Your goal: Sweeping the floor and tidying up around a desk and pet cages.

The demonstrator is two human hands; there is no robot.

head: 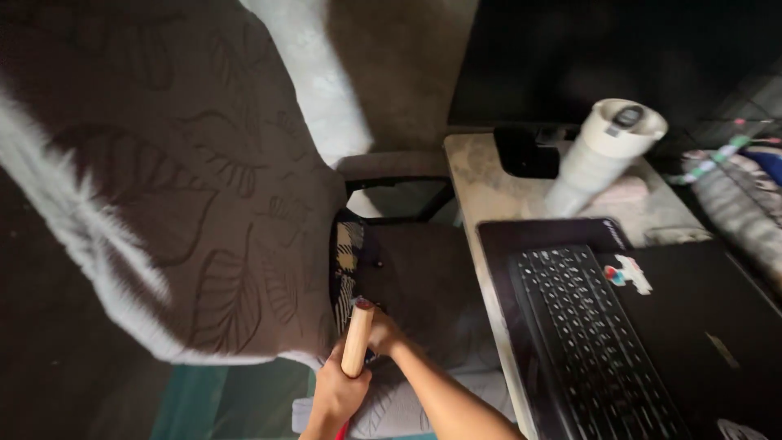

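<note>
A pale wooden handle with a dark red tip stands tilted over the dark chair seat. My left hand grips its lower part from below, where a bit of red shows under the hand. My right hand comes in from the lower right and closes on the handle's upper part, its fingers partly hidden behind the wood. Both hands are just right of the lower edge of a brown leaf-patterned blanket with a white fluffy border.
A chair armrest is above the seat. To the right, a marbled desk holds a black keyboard, a closed black laptop, a white lidded tumbler and a black box. Teal floor shows below the blanket.
</note>
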